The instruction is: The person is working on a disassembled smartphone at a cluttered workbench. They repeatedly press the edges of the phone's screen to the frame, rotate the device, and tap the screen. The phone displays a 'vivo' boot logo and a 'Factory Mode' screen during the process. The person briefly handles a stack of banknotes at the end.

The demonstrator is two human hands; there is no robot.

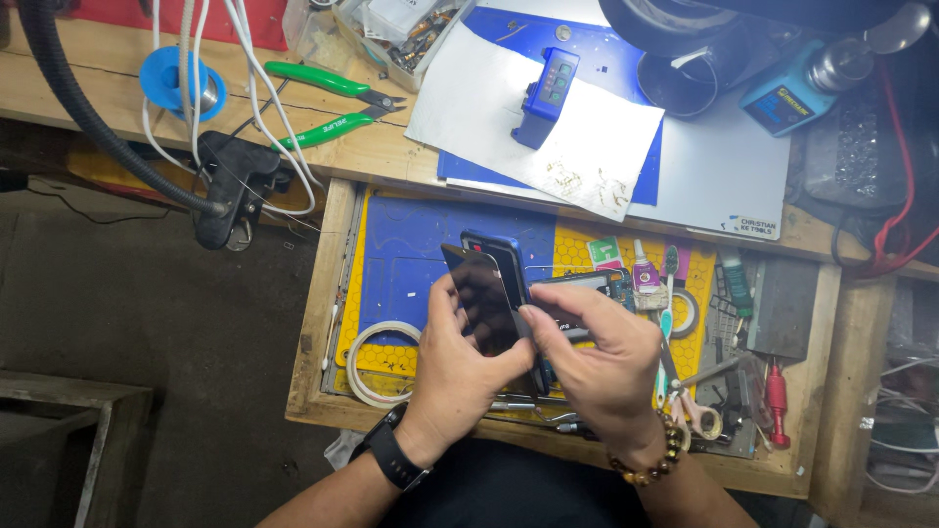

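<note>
Left hand [460, 367] gripped dark glass panel [481, 303] by its edges, fingers curled shut; right hand [592, 357] pinched phone body [509, 269] behind it, over open drawer [333, 293]. Rec. even edge pressure, no flexing. Green cutters [328, 103] lay on bench beyond.

Glossy dark glass phone panel [481, 298]; matt blue rubbery mat [411, 249] beneath it; rough bare-wood worktop [362, 152]; cutters [333, 103] with shiny green plastic handles.
</note>
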